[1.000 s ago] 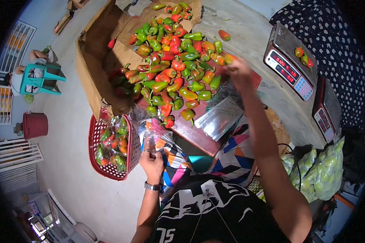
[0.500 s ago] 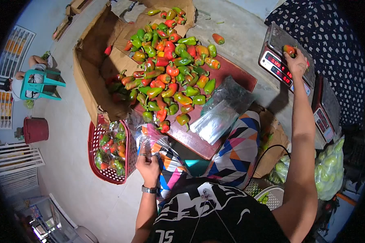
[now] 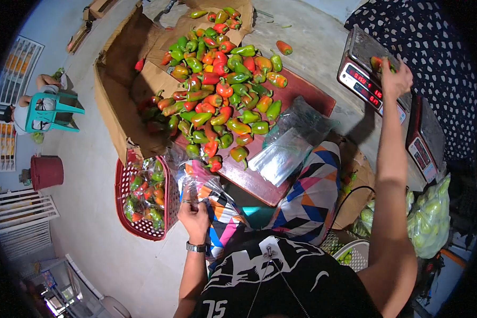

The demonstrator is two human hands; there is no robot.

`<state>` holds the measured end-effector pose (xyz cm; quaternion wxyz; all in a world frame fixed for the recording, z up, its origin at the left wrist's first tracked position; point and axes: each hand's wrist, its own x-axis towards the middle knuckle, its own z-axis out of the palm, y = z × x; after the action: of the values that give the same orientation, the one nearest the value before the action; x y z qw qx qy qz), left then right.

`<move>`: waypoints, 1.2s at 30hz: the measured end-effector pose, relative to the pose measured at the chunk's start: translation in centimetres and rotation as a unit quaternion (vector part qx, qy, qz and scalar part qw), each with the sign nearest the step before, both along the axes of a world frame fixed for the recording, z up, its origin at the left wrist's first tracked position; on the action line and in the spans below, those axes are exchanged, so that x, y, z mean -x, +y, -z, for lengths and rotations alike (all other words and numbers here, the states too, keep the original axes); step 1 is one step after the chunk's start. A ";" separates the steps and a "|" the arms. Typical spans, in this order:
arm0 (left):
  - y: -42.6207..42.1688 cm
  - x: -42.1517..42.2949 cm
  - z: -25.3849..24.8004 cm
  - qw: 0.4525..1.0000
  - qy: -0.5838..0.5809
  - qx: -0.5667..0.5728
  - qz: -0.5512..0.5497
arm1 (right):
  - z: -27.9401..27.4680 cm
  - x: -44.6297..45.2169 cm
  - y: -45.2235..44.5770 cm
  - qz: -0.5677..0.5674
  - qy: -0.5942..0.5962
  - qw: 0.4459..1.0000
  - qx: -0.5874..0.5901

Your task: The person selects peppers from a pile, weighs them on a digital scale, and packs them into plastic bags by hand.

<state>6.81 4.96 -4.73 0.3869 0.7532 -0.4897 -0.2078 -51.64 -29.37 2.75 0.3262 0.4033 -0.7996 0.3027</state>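
Note:
My left hand (image 3: 194, 216), a watch at its wrist, pinches a clear plastic bag (image 3: 197, 183) over my left thigh, beside the red basket (image 3: 170, 199). At the upper right my right hand (image 3: 396, 79) is over the digital scale (image 3: 364, 42), fingers curled around peppers (image 3: 377, 63) on its pan; the hand hides part of them. Red and green peppers (image 3: 225, 90) lie heaped on a low red table (image 3: 307, 95) and spill from a cardboard box (image 3: 111, 85). A stack of clear bags (image 3: 281, 159) rests near the table's front edge.
Bagged peppers (image 3: 148, 193) fill the basket. A second scale (image 3: 426, 138) stands at the right, above bags of green produce (image 3: 429, 222). Below these is a white basket (image 3: 358, 252). Far left, a person sits on a teal chair (image 3: 53, 111) near a dark red bin (image 3: 46, 170).
My right hand has gone from above the table to the scale at the right, carrying a pepper there. The scale's displayed numbers have changed. My left hand has hardly moved.

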 end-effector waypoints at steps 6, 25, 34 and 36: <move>-0.3 0.5 -0.8 0.999 0.026 -0.021 -0.014 | 5.1 -10.7 10.5 -0.155 -0.020 0.979 0.135; -0.2 0.4 -0.6 0.999 0.034 -0.001 -0.011 | 10.8 -17.0 18.1 -0.259 -0.154 0.953 -0.022; -0.1 -0.2 0.5 0.999 0.020 0.037 0.013 | 9.4 -18.1 18.0 -0.264 -0.209 0.941 -0.018; 0.1 -0.3 0.1 0.998 0.065 -0.018 -0.008 | 9.7 -17.9 17.8 -0.274 -0.185 0.944 -0.022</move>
<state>7.10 5.09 -4.82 0.4058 0.7489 -0.4538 -0.2617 -33.74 -11.52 -6.95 0.0682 0.5508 -0.7109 0.4319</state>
